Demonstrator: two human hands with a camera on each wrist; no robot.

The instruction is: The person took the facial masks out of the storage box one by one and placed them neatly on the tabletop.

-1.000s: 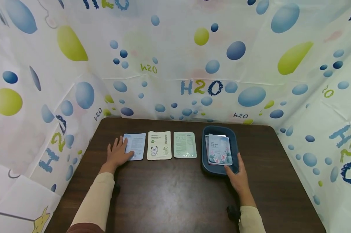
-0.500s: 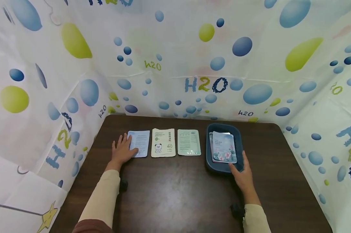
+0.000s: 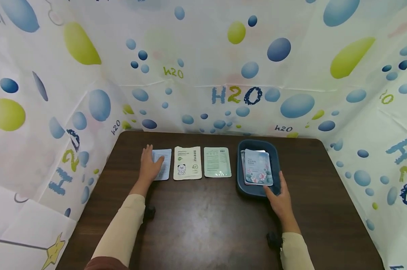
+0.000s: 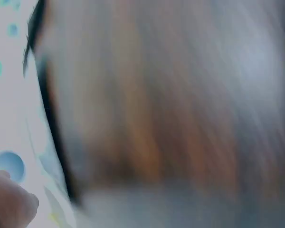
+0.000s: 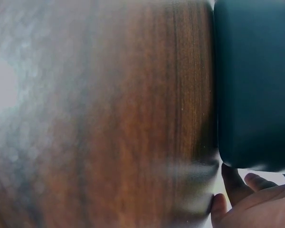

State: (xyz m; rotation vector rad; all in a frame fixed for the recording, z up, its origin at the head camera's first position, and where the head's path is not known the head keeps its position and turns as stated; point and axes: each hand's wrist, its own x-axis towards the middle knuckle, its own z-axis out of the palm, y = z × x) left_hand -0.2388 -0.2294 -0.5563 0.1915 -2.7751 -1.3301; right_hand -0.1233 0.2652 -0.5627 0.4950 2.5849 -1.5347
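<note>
My left hand (image 3: 147, 167) is at the left edge of a light blue packet (image 3: 165, 165), its fingers extended and thumb over the packet. It hides the packet's left side, and I cannot tell whether it touches. In the left wrist view, part of the hand (image 4: 12, 202) shows at lower left. My right hand (image 3: 280, 200) holds the near right corner of a dark blue basket (image 3: 249, 192), thumb at the near rim, fingers along the right side. In the right wrist view, fingertips meet the basket (image 5: 256, 85). Several packets (image 3: 257, 167) lie stacked inside, the top one floral.
A cream packet (image 3: 187, 165) with a bear print and a pale green packet (image 3: 217, 162) lie in a row right of the light blue one. The brown table (image 3: 196, 221) ends at a patterned white curtain (image 3: 190, 37) behind and at both sides.
My left hand, earlier spread flat at the light blue packet's left edge, has turned on its side, its thumb now farther over the packet. My right hand stays at the basket; the head view shifts slightly.
</note>
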